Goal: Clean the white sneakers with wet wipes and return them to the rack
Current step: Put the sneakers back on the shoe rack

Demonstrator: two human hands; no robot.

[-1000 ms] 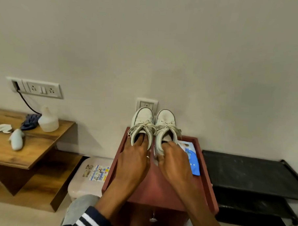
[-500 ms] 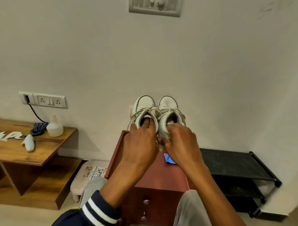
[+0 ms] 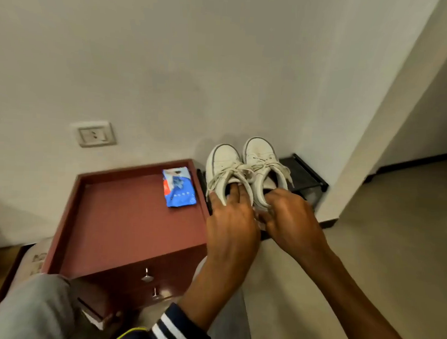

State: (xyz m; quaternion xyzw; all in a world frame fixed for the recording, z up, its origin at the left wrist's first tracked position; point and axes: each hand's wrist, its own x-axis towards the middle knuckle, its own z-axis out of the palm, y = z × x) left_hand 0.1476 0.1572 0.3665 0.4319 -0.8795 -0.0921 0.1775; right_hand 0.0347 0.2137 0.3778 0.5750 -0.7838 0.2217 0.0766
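Sneakers (image 3: 244, 167), white and laced, are held side by side and touching, toes pointing away toward the wall (image 3: 221, 66). They are over the left end of the black rack (image 3: 309, 180). Whether their soles rest on its top shelf cannot be told, because the shoes and hands hide that spot. The left hand (image 3: 230, 221) grips the left sneaker (image 3: 224, 161) at the collar, with fingers pushed down into the opening and the thumb outside along the left edge. The right hand (image 3: 292, 218) grips the right sneaker (image 3: 261, 155) at the heel, its fingers curled over the back rim. The two hands lie close together, nearly meeting between the heels. Loose laces (image 3: 243, 169) cross both tongues, and one end hangs off the right side of the right sneaker. Just left of the rack stands a red bench (image 3: 127, 229) with a raised rim and two metal knobs (image 3: 146, 277) on its front. A blue wipes pack (image 3: 178, 189) lies flat near the bench's far right corner, near the sneakers but apart from them. A socket (image 3: 96, 134) sits on the wall above the bench. A navy sleeve (image 3: 177, 326) with white stripes covers the left forearm; the right forearm is bare. A grey trouser knee (image 3: 32, 309) shows at the lower left, and pale floor (image 3: 393, 253) spreads to the right.
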